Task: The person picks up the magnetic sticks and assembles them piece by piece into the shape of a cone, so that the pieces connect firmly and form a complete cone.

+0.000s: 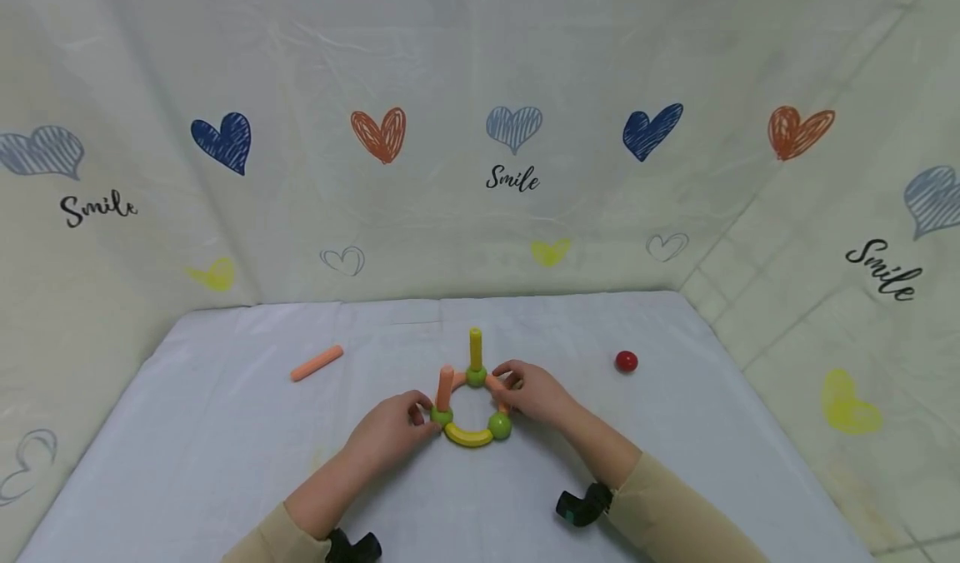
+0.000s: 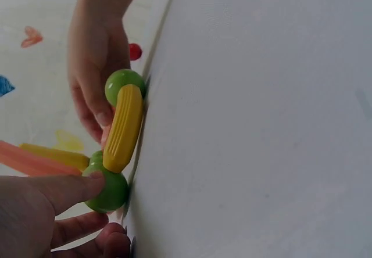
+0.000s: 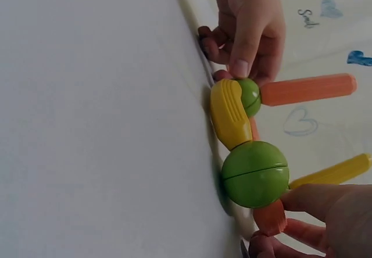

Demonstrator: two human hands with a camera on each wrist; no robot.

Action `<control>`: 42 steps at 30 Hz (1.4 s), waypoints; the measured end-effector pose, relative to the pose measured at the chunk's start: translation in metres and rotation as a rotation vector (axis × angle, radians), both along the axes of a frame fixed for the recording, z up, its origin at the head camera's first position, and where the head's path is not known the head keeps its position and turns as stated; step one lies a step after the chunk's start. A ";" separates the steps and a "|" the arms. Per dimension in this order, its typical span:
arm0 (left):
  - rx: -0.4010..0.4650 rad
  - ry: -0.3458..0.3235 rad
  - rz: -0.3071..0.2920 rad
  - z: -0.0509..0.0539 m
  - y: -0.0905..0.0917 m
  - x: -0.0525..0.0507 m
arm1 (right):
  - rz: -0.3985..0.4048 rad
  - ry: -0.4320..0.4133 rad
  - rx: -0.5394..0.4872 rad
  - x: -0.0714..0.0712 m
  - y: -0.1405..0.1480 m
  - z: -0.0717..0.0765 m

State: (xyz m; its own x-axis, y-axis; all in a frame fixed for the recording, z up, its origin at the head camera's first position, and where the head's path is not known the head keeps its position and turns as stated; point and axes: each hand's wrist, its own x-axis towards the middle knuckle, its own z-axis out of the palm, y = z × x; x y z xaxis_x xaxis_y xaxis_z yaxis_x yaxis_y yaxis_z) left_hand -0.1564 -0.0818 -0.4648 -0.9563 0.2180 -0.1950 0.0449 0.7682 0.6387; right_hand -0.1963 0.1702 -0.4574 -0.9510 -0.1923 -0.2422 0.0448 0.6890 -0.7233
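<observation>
A ring of green balls and curved rods lies flat on the white table. Its front piece is a yellow curved rod [image 1: 468, 437] joining the left green ball [image 1: 441, 417] to the right green ball [image 1: 499, 425]. From the left ball rises an orange straight rod [image 1: 445, 388]; a yellow straight rod [image 1: 476, 348] stands on the back green ball [image 1: 476, 376]. My left hand [image 1: 390, 430] pinches the left ball between thumb and fingers. With thumb and fingers, my right hand [image 1: 536, 392] grips the right-side orange curved rod [image 3: 270, 217], partly hidden by those fingers.
A loose orange straight rod [image 1: 317, 363] lies at the back left of the table. Toward the back right sits a red ball [image 1: 627, 361]. Behind the table hangs a pale cloth [image 1: 442, 213] printed with hearts. Each wrist carries a black camera [image 1: 585, 505].
</observation>
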 end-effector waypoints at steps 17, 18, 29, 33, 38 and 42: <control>0.029 0.046 0.035 -0.007 0.000 -0.014 | 0.117 0.104 0.028 0.015 0.010 -0.007; 0.034 0.037 0.038 -0.006 -0.001 -0.014 | 0.123 0.107 0.034 0.016 0.010 -0.008; 0.048 0.042 0.004 -0.003 -0.002 -0.018 | 0.118 0.158 0.071 0.020 0.005 -0.008; 0.035 0.047 0.000 -0.003 -0.002 -0.019 | 0.116 0.161 0.078 0.020 0.004 -0.008; 0.025 0.040 -0.003 -0.003 -0.002 -0.021 | 0.116 0.158 0.088 0.020 0.003 -0.008; 0.018 0.045 -0.005 -0.002 -0.002 -0.022 | 0.116 0.157 0.083 0.020 0.003 -0.008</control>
State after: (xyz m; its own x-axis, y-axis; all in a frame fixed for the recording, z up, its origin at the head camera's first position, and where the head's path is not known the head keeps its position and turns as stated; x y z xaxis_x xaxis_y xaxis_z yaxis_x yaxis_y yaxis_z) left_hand -0.1785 -0.0843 -0.4670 -0.9630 0.2256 -0.1475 0.0777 0.7564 0.6494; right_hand -0.1763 0.1729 -0.4651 -0.9509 -0.2885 -0.1120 -0.1473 0.7402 -0.6560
